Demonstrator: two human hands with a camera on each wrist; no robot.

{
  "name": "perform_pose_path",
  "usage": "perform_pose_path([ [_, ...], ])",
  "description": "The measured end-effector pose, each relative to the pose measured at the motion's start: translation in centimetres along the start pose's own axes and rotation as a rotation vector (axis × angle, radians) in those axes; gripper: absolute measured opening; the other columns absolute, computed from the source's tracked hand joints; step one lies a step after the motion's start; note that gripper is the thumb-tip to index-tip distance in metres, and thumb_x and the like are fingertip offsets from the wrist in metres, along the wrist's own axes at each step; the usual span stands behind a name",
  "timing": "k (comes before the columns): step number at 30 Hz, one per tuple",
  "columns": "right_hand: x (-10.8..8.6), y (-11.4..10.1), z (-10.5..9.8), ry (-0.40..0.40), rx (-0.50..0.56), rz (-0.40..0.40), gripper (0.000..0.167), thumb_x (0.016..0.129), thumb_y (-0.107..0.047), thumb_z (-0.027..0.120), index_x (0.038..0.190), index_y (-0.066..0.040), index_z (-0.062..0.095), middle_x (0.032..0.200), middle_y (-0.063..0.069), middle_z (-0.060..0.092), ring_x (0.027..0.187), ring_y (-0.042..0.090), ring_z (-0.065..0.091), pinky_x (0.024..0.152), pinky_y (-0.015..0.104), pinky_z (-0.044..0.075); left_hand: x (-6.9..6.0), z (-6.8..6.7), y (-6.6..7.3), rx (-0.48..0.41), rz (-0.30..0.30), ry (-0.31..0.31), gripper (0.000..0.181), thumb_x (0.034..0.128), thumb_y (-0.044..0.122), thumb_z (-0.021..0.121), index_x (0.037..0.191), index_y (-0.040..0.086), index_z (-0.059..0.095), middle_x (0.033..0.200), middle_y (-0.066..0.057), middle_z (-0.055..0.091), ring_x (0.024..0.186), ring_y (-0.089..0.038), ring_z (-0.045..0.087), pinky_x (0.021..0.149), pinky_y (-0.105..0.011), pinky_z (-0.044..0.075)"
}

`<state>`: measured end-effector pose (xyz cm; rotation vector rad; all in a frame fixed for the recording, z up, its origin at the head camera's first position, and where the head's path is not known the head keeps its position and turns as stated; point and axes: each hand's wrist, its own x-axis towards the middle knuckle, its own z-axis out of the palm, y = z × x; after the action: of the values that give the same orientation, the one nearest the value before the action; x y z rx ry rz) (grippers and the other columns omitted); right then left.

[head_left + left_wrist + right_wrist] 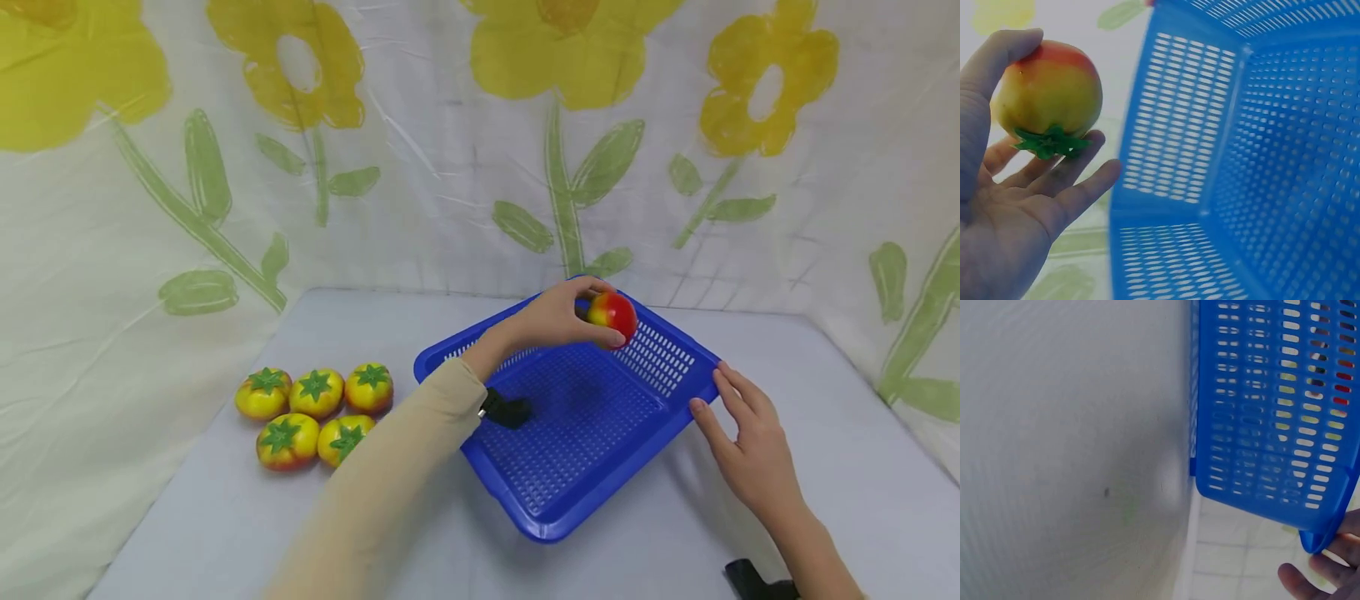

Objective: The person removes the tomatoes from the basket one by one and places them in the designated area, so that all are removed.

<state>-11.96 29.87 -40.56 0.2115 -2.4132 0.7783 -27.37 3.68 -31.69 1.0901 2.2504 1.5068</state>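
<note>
My left hand (558,315) holds a red-and-yellow toy tomato (617,318) between thumb and fingers, above the far part of a blue plastic basket (577,508). In the left wrist view the tomato (1054,87) shows its green leafy cap, with the thumb over its red end and the fingers under the cap. At the basket's right corner, my right hand (750,442) grips the rim with thumb and fingertips. The right wrist view shows part of that hand (1335,565) at the rim, beside the slotted basket wall (1260,412).
Several more yellow-and-red toy tomatoes (315,392) with green caps sit in two rows left of the basket, one partly behind my left sleeve (390,483). A white table (202,533) lies beneath everything. Behind it hangs a flower-printed curtain (435,167).
</note>
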Motion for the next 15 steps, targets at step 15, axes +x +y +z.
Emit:
perform_pose_path([
  [15,-0.4,0.4,-0.1,0.003,-0.005,-0.001,0.056,0.099,-0.024,0.062,0.142,0.007,0.045,0.149,0.022,0.039,0.137,0.044,0.031,0.107,0.064,0.025,-7.0,-4.0,2.9,0.126,-0.013,0.092,0.077,0.0777,0.036,0.084,0.14,0.015,0.044,0.13,-0.001,0.053,0.104,-0.018,0.059,0.079,-0.029,0.055],
])
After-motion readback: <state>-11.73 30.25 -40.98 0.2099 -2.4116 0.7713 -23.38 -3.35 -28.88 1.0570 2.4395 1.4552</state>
